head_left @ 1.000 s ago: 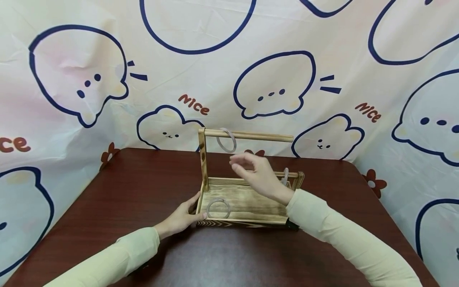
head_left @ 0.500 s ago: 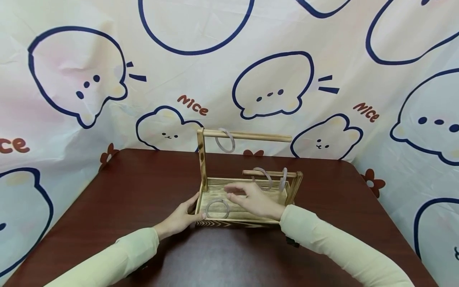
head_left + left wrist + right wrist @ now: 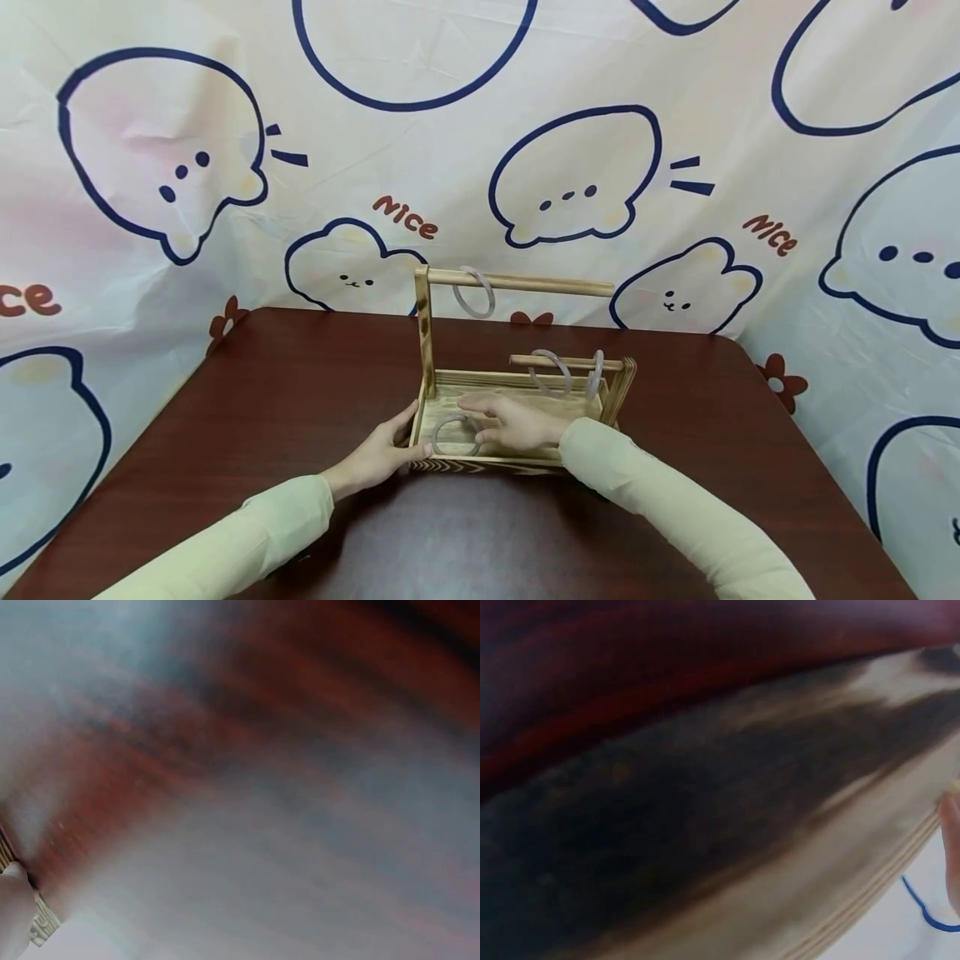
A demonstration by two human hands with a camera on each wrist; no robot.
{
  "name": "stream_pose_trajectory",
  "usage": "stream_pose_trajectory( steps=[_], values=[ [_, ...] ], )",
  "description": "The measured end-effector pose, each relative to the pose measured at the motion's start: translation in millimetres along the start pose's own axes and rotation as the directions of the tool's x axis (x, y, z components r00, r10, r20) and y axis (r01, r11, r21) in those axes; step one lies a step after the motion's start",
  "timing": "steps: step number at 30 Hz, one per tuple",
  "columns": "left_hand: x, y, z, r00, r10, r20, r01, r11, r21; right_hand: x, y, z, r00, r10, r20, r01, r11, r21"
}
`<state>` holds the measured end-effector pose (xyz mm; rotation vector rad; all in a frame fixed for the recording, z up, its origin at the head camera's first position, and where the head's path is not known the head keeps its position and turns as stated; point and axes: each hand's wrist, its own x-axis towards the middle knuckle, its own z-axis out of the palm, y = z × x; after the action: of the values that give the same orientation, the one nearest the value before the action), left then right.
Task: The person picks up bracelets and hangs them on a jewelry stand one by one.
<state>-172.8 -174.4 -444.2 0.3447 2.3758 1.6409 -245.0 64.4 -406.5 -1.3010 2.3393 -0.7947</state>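
Note:
In the head view, a wooden jewellery stand [image 3: 424,342] has a shallow tray base and two horizontal bars, one high and one low. My left hand [image 3: 377,454] holds the tray's left front corner, thumb on the rim. Low over the tray is my right hand [image 3: 517,423], fingers reaching left; thumb and fingertips are beside a pale grey bangle [image 3: 437,429] lying there. Whether they touch it I cannot tell. One bangle [image 3: 491,302] hangs from the high bar. Two more bangles [image 3: 566,371] hang from the low bar.
The stand sits on a dark red-brown table [image 3: 315,367]. Behind it hangs a cartoon-printed cloth [image 3: 450,167], which also covers both sides. The left wrist view is mostly blurred; the right wrist view shows the tray's dark-grained side wall [image 3: 667,802] close up.
My right hand has come down and left from near the low bar to the bangle in the tray, uncovering the low bar's bangles. My left hand stays on the tray corner.

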Motion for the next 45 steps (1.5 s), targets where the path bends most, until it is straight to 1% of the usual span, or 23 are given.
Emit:
stream_pose_trajectory(
  steps=[2, 5, 7, 11, 13, 15, 19, 23, 26, 32, 35, 38, 40, 42, 45],
  values=[
    [-0.4, 0.2, 0.4, 1.000, -0.004, 0.005, 0.004, 1.000, -0.001, 4.3, 3.7, 2.3, 0.999, 0.004, 0.034, -0.004, 1.000, -0.006],
    [-0.7, 0.1, 1.6, 1.000, -0.003, 0.016, 0.003, 1.000, -0.005, 10.6, 6.9, 6.3, 0.998, -0.016, 0.061, 0.016, 1.000, -0.010],
    [-0.8, 0.0, 2.9, 1.000, -0.004, 0.019, 0.005, 1.000, -0.015, 12.9, 6.8, 8.2, 0.996, -0.004, 0.091, 0.005, 1.000, -0.017],
    [-0.7, 0.3, 5.2, 1.000, -0.011, 0.025, 0.011, 1.000, -0.018, 15.4, 7.0, 12.0, 0.987, 0.033, 0.160, -0.015, 0.993, -0.115],
    [-0.3, 0.3, 5.7, 1.000, -0.013, 0.018, 0.013, 1.000, -0.023, 15.9, 7.6, 13.5, 0.984, 0.048, 0.173, -0.022, 0.988, -0.152],
    [-0.3, 0.4, 5.6, 1.000, -0.014, 0.016, 0.015, 1.000, -0.022, 16.6, 8.5, 14.4, 0.986, 0.047, 0.160, -0.018, 0.984, -0.178],
    [-0.3, 0.1, 4.3, 1.000, -0.005, 0.014, 0.005, 0.999, -0.038, 17.3, 10.5, 15.0, 0.993, 0.036, 0.113, -0.014, 0.981, -0.193],
    [-0.4, -0.2, 3.8, 1.000, 0.005, 0.016, -0.004, 0.999, -0.047, 17.7, 11.2, 14.8, 0.996, 0.045, 0.079, -0.028, 0.978, -0.208],
    [-0.3, -0.9, 3.9, 1.000, -0.003, 0.011, 0.003, 0.999, -0.038, 18.3, 11.0, 14.7, 0.997, 0.055, 0.052, -0.041, 0.972, -0.231],
    [-0.3, -3.1, 4.1, 1.000, -0.019, -0.002, 0.019, 0.999, -0.030, 20.5, 10.4, 15.3, 0.999, 0.046, 0.004, -0.043, 0.961, -0.272],
    [0.0, -4.2, 4.0, 1.000, -0.028, -0.003, 0.028, 0.999, -0.034, 21.0, 9.7, 15.8, 0.997, 0.073, -0.011, -0.073, 0.963, -0.260],
    [0.4, -3.4, 3.4, 1.000, -0.031, -0.003, 0.031, 0.999, -0.041, 21.4, 8.6, 15.5, 0.992, 0.120, -0.027, -0.123, 0.962, -0.242],
    [0.6, -2.8, 2.8, 1.000, -0.023, -0.007, 0.022, 0.999, -0.037, 21.8, 8.1, 15.2, 0.989, 0.138, -0.044, -0.144, 0.962, -0.233],
    [0.6, -2.1, 1.9, 1.000, -0.007, -0.008, 0.007, 0.999, -0.031, 22.5, 8.4, 14.9, 0.988, 0.143, -0.059, -0.153, 0.961, -0.231],
    [-0.1, -2.3, 1.0, 1.000, 0.002, -0.003, -0.002, 1.000, -0.026, 23.2, 8.7, 14.9, 0.989, 0.133, -0.067, -0.145, 0.962, -0.232]
  ],
)
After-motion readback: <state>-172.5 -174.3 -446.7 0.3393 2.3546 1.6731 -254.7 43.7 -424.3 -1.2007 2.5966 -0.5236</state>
